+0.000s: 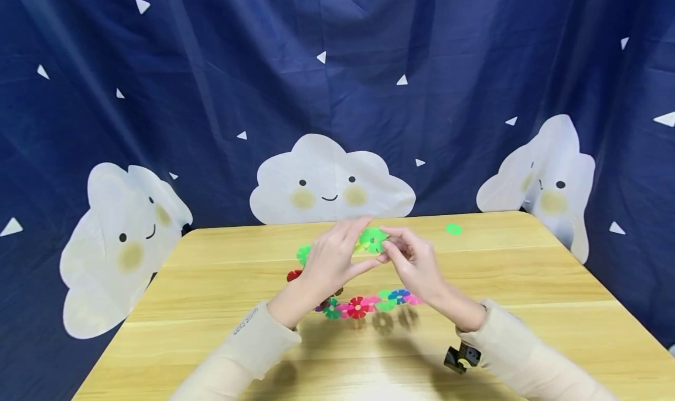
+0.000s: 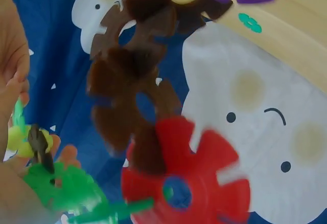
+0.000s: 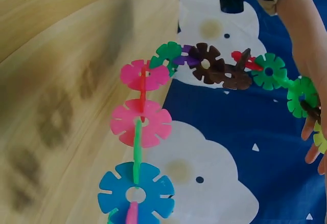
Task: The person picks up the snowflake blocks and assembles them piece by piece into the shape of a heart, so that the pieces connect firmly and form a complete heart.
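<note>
the right hand (image 1: 413, 263) pinches a green disc (image 1: 371, 241) toward the table's (image 1: 211, 295) far edge; the left hand (image 1: 329, 260) spreads thumb from forefinger, its hidden fingers' hold unclear. the disc chain (image 1: 358, 308) curves left, then back along the near-edge side to a pink disc (image 1: 413, 299), nearer the right hand.

The left sleeve (image 1: 237, 351), at the lower left of the head view, is cream with dark lettering (image 1: 246, 320); the right sleeve (image 1: 527, 348), lower right, is also cream, a blocky black device (image 1: 457, 359) at its cuff.
</note>
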Available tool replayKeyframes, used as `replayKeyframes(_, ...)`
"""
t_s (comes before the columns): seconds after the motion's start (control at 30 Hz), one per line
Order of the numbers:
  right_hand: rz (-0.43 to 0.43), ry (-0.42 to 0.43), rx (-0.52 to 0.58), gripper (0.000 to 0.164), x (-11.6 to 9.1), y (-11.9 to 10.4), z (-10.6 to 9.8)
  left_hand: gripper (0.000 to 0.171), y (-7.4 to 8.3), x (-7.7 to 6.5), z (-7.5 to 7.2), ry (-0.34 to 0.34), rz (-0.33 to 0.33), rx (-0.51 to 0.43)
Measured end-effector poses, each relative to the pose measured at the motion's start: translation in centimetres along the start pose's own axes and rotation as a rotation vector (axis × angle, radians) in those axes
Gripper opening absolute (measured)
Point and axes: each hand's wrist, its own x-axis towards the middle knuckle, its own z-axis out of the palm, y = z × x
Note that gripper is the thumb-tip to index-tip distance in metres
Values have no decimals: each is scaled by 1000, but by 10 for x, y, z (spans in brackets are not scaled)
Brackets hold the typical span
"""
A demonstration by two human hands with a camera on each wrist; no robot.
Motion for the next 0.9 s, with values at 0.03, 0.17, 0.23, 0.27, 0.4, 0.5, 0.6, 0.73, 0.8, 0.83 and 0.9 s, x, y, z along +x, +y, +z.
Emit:
replayKeyframes(0.03,7,3,5,29,0,0,1,71,-1,0,2,10,11,12)
replayKeyframes(0.17,58,25,28,25,-1,0,3,71,-4,-1,6,42,47,44)
replayKeyframes(0.23,96,26,48,22,0,0,4,69,-6,-1,7,43,57,45)
replayKeyframes(0.27,115,25,62,21,0,0,4,68,-7,-1,7,45,62,47)
replayKeyframes(0.4,174,1,121,17,1,0,3,61,-10,-1,6,52,94,46)
replayKeyframes(0.5,195,-27,160,16,2,0,2,54,-13,0,4,60,118,34)
replayKeyframes(0.6,202,-62,189,16,3,2,1,53,-17,0,1,46,122,18)
replayKeyframes(0.73,204,-115,195,17,3,10,-1,55,-23,-2,-3,32,113,13)
replayKeyframes(0.8,222,-137,171,18,3,17,-3,55,-26,-3,-6,37,109,29)
replayKeyframes(0.83,242,-148,155,18,2,21,-4,56,-28,-4,-7,41,107,38)
replayKeyframes(0.9,311,-167,112,19,2,30,-5,56,-32,-7,-9,46,102,50)
